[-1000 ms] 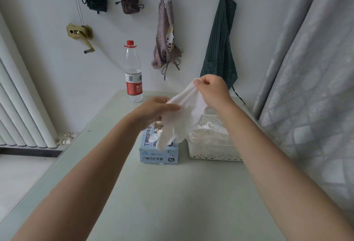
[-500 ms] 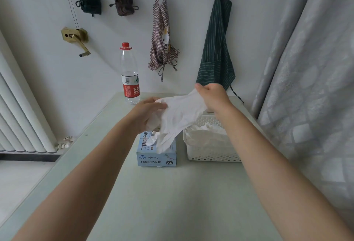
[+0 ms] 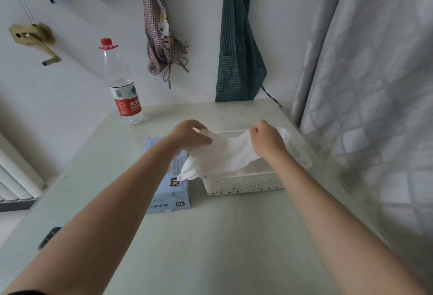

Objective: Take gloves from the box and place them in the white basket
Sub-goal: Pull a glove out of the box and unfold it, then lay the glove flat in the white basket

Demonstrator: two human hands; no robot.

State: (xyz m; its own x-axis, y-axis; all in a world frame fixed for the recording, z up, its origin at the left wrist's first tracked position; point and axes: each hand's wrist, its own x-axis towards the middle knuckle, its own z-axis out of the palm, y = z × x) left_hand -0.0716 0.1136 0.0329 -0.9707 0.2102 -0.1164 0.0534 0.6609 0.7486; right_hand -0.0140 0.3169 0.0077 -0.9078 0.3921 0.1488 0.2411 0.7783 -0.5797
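Thin matt white glove (image 3: 225,151) between both hands, perforated white plastic basket (image 3: 243,185) beneath, printed pale-blue cardboard box (image 3: 174,197) under left forearm

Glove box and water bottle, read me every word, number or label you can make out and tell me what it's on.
"XL": front face of the blue glove box, lower right corner.
"XL": again on the box top, part hidden by the white glove.
"护手套": end of a line of Chinese on the box front; its start is hidden by the forearm.
"农夫": red label of the water bottle; the smaller print below is blurred.
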